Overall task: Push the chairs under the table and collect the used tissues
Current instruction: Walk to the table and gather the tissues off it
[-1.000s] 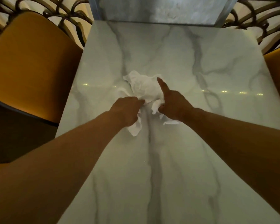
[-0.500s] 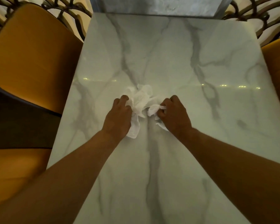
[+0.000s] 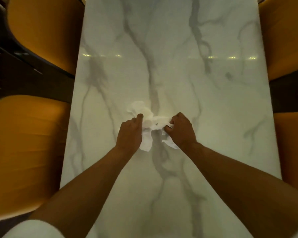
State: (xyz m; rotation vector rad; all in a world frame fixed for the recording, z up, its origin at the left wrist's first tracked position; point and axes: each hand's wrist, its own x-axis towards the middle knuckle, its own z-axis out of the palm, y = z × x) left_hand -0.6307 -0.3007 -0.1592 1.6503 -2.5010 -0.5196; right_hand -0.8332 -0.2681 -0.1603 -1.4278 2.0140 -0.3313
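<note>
The tissues (image 3: pixel 149 120) lie crumpled mid-table (image 3: pixel 213 103), pinched between my left hand (image 3: pixel 130 133) and right hand (image 3: pixel 181 130). I should squeeze them into one wad, tucking in the near loose ends before lifting.

Looks like a restaurant or café dining area: a long white marble-look table (image 3: pixel 170 66) with grey veining runs straight ahead, its glossy top catching a row of small ceiling-light reflections (image 3: pixel 230 57). Padded orange chairs (image 3: pixel 29 152) line both long sides, over a dark floor (image 3: pixel 24 83), all in dim, warm light.
</note>
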